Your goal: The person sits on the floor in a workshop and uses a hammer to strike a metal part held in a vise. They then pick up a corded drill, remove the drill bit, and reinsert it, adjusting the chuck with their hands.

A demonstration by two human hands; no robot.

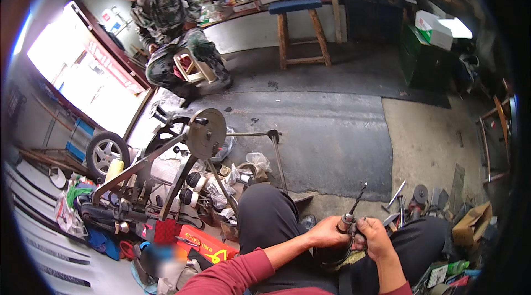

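Observation:
A drill (331, 255) with a dark body rests over my lap, its twist bit (359, 197) pointing up and away from me. My left hand (327, 232) is closed around the metal chuck (347, 219). Close against the chuck's right side, my right hand (376, 238) has its fingers curled in a pinch. Whatever lies between those fingers is too small and too covered to make out. My palms and the drill's handle are hidden from view.
A hand-cranked machine with a round metal disc (206, 133) stands at the left amid piled parts and a wheel (107, 153). Hand tools, including an angle grinder (418, 197), lie at the right beside a cardboard box (472, 225). A person (174, 29) sits beyond, near a blue-topped stool (296, 6).

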